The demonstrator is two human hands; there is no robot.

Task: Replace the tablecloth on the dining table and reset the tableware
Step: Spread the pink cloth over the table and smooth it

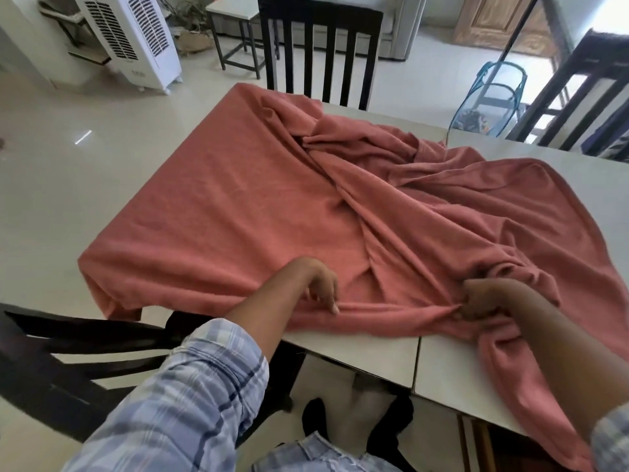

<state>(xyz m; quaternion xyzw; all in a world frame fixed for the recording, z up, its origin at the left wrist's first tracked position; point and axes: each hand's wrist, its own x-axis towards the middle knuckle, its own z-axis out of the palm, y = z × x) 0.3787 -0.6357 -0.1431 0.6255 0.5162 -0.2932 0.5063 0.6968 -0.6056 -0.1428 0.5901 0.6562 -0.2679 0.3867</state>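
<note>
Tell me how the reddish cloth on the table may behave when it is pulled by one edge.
The cloth is probably floppy: it lies in deep folds and bunches where the right hand grips it. It would likely slide easily rather than catch, since the bare table top looks smooth.

left sleeve [204, 362] and right sleeve [611, 441] are pale blue plaid with navy lines.

I see white air cooler [132, 39] on floor off table's [374, 352] far-left corner; dark chair [320, 46] at far edge; blue mesh basket [490, 97] beyond far edge.
</note>
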